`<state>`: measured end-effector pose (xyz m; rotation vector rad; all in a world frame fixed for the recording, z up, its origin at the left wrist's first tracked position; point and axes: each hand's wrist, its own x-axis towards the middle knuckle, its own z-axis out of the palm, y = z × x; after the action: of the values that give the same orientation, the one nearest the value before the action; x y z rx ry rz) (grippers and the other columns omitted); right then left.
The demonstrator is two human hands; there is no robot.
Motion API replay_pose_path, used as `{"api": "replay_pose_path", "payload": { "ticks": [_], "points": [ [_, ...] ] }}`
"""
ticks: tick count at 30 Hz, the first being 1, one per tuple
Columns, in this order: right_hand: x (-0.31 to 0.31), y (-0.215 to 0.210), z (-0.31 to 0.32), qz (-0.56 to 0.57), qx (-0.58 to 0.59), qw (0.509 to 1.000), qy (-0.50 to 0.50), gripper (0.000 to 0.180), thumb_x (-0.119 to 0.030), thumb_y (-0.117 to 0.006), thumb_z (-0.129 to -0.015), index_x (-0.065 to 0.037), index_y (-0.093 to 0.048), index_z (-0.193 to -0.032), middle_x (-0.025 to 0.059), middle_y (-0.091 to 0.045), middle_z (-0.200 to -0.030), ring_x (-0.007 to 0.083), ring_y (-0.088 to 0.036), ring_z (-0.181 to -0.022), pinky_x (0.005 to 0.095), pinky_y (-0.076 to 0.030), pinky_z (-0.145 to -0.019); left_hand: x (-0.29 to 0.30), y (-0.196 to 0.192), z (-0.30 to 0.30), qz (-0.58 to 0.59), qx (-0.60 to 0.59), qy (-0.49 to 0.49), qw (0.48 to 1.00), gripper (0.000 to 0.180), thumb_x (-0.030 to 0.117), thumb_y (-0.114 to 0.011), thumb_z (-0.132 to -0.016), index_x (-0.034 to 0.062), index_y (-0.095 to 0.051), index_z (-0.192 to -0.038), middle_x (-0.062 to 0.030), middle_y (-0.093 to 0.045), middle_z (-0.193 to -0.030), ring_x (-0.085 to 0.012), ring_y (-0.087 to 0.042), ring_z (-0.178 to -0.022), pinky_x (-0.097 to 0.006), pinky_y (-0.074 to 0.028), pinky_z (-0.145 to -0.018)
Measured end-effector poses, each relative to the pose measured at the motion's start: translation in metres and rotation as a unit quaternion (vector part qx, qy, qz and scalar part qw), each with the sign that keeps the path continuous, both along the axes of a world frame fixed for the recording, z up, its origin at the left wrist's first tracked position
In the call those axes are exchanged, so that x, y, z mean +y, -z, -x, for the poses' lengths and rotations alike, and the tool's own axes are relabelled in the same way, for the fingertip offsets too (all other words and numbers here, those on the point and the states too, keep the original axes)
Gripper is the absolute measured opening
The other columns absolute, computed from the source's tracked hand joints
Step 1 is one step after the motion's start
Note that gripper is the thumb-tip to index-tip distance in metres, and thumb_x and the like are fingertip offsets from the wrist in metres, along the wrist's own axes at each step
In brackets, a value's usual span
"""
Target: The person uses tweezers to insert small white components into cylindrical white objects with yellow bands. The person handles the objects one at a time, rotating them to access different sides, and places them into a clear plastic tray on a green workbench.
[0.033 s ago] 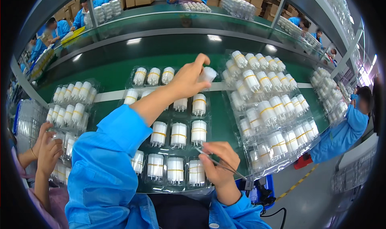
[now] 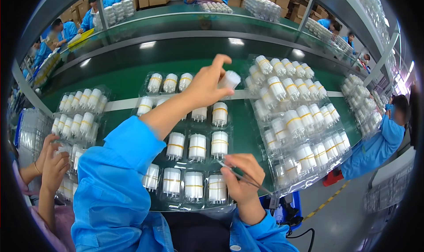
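Over my feed, a green surface (image 2: 240, 124) spans mid-frame. Stacked clear trays (image 2: 309, 177) at right, loaded with banded white cylinders (image 2: 305, 156). Centre tray (image 2: 182, 166): pockets I can make out are filled; those behind my left arm, can't tell. Left hand (image 2: 207, 82), upper centre, pinches a loose white cylinder (image 2: 231, 80), out of any pocket. Right hand (image 2: 245, 177), lower centre, grips tweezers (image 2: 243, 177).
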<state>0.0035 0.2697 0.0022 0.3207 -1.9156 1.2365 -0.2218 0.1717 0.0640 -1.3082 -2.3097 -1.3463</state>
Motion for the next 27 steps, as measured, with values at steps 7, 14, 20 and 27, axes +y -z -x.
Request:
{"api": "replay_pose_path", "payload": {
  "ticks": [7,14,20,27],
  "points": [
    [0.001,0.007,-0.003,0.144,0.006,0.99,-0.012,0.02,-0.003,-0.07,-0.082,0.002,-0.066,-0.101,0.0154,-0.065,-0.096,0.0205,-0.065,-0.08,0.0307,-0.053,-0.072,-0.088,-0.077,-0.109,-0.035,0.001,-0.012,0.999,0.054,0.016,-0.082,-0.071,-0.0024,-0.063,-0.119,-0.0092,-0.064,-0.102,-0.018,-0.06,-0.097,-0.032,-0.046,-0.091],
    [-0.033,-0.033,-0.03,0.272,0.04,0.954,-0.115,0.033,-0.02,-0.065,-0.093,0.006,-0.056,-0.112,0.0191,-0.064,-0.095,0.0214,-0.066,-0.081,0.032,-0.056,-0.072,-0.141,-0.014,-0.213,-0.101,-0.074,-0.091,0.988,0.058,-0.001,-0.07,-0.076,-0.0024,-0.052,-0.131,-0.0127,-0.044,-0.11,-0.0212,-0.049,-0.097,-0.03,-0.044,-0.085],
    [-0.072,-0.054,-0.032,0.188,0.021,0.949,-0.252,0.022,-0.008,-0.075,-0.082,0.003,-0.064,-0.098,0.0191,-0.07,-0.094,0.0246,-0.068,-0.082,0.0316,-0.054,-0.071,-0.139,0.028,-0.224,-0.176,-0.034,-0.111,0.977,0.053,-0.005,-0.071,-0.075,-0.0022,-0.054,-0.125,-0.0194,-0.052,-0.115,-0.0315,-0.056,-0.097,-0.036,-0.048,-0.084],
    [-0.085,-0.058,-0.021,0.094,-0.046,0.962,-0.252,0.017,0.004,-0.074,-0.076,0.003,-0.068,-0.092,0.0158,-0.072,-0.092,0.0258,-0.07,-0.083,0.033,-0.055,-0.073,-0.147,0.035,-0.221,-0.188,-0.023,-0.097,0.977,0.059,-0.009,-0.069,-0.072,-0.0035,-0.053,-0.129,-0.0202,-0.055,-0.113,-0.0329,-0.057,-0.095,-0.035,-0.048,-0.08]
  ]
}}
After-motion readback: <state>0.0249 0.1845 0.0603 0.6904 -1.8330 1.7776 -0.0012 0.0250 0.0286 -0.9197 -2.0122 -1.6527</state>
